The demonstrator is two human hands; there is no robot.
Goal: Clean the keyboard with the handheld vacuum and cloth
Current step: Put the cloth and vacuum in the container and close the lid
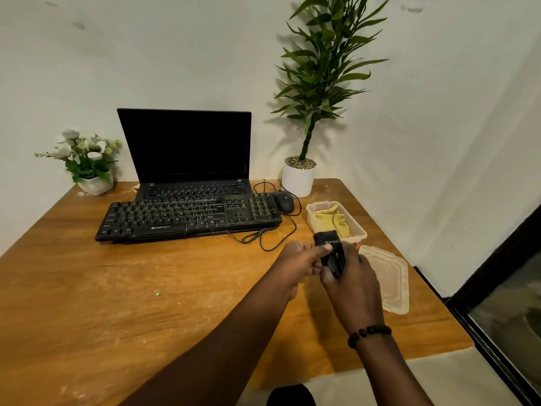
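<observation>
Two hands meet on the handheld vacuum (pixel 330 253), which you hold in the air just in front of the plastic tub (pixel 358 227), well to the right of the keyboard (pixel 187 216). Your right hand (pixel 354 284) wraps around the lower body of the black unit with its fingers curled on it; your left hand (pixel 301 263) pinches the upper part with thumb and fingertips. Whether you are working a switch or fitting a nozzle cannot be told, since your fingers cover that part.

Judging by this, cleaning has not begun and you are readying the tool. Keep the right hand as the steady anchor and let the left do the fine work, so the unit does not twist. Settle the grip low on the body before you swing left toward the keyboard, leaving the intake end free.

Mind the loose cable (pixel 263 232) looped on the desk (pixel 117 288) just in front of the keyboard's right end: cross above it. The yellow cloth (pixel 333 219) sits inside the tub behind the vacuum, its lid (pixel 390 281) lying beside your right hand; leave the cloth there until the vacuuming is finished
</observation>
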